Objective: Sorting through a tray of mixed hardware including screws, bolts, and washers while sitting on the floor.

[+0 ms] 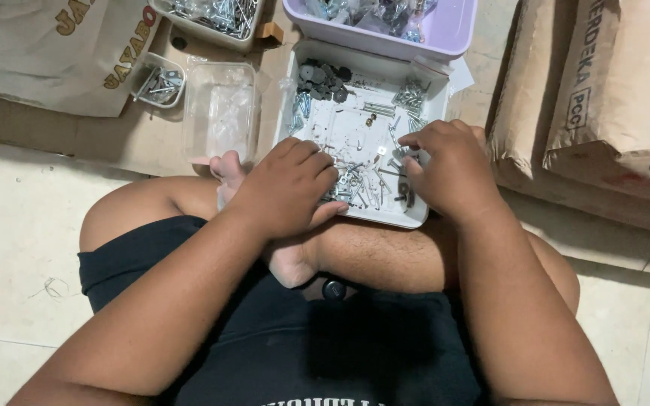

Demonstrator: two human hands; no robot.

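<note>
Hands, left (286,188) and right (445,169), curled over my screws (355,180), grip unclear; tray (306,90) could tip off my legs.

Both hands rest in a white tray (317,83) of loose screws (359,180), the left hand (287,188) curled over them, the right hand (449,169) pinching just beside it.

A clear empty plastic box (222,111) sits upper left of centre. A lilac tub (445,34) holds hardware at the top. Brown paper sacks (603,98) lie at right.
</note>
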